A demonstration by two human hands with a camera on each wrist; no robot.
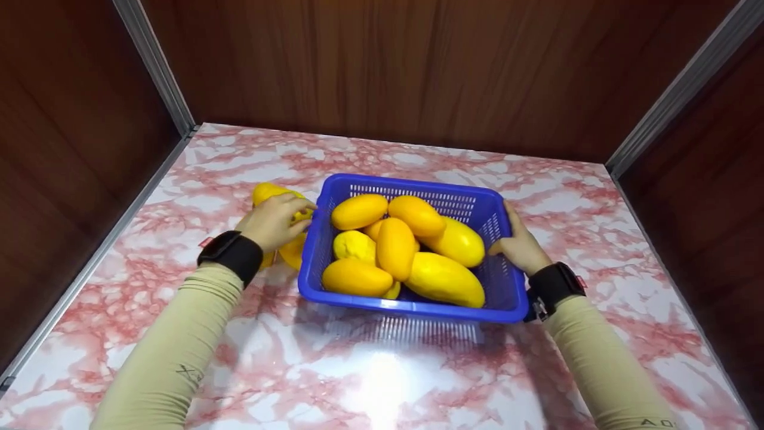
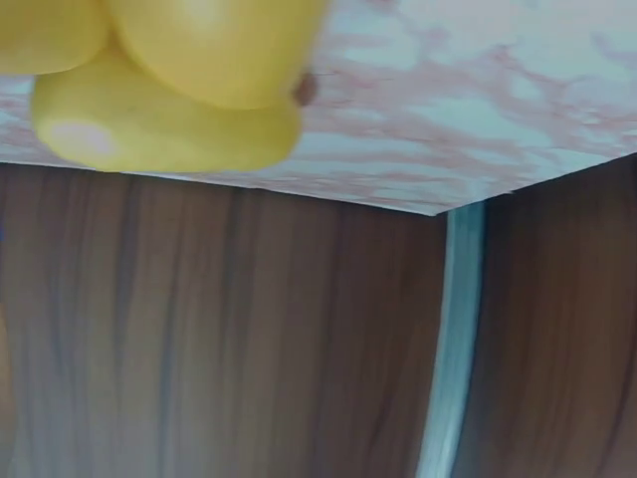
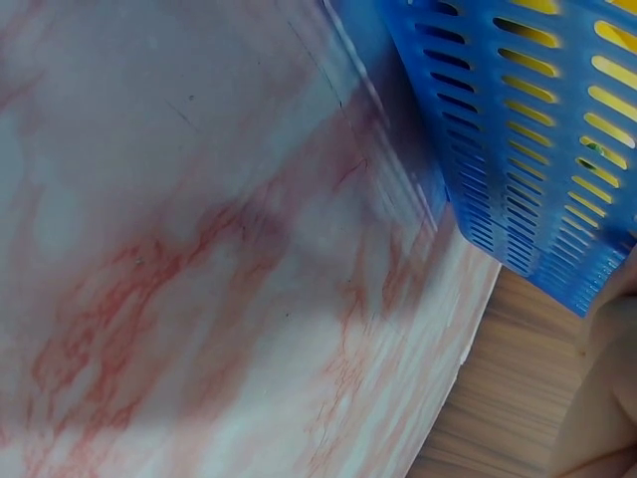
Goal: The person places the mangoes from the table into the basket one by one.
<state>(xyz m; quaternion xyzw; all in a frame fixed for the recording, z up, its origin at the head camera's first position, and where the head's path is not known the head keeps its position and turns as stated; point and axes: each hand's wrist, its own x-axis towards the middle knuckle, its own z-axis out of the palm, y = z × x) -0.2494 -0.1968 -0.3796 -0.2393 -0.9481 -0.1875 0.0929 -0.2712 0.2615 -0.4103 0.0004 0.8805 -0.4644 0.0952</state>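
A blue plastic basket with slotted sides holds several yellow mangoes. My right hand grips its right wall, thumb over the rim on the inside and fingers along the outside. In the right wrist view the slotted wall of the basket rises beside part of that hand. At the left rim, my left hand has its fingertips right at the edge, with a gap between thumb and fingers. Below and behind this hand lie more yellow mangoes, partly hidden; the left wrist view shows these mangoes close up.
The tabletop has a red and white marbled surface. Brown wood-grain panels stand at the back and both sides, joined by grey metal corner strips. Glare and a basket reflection show on the table in front.
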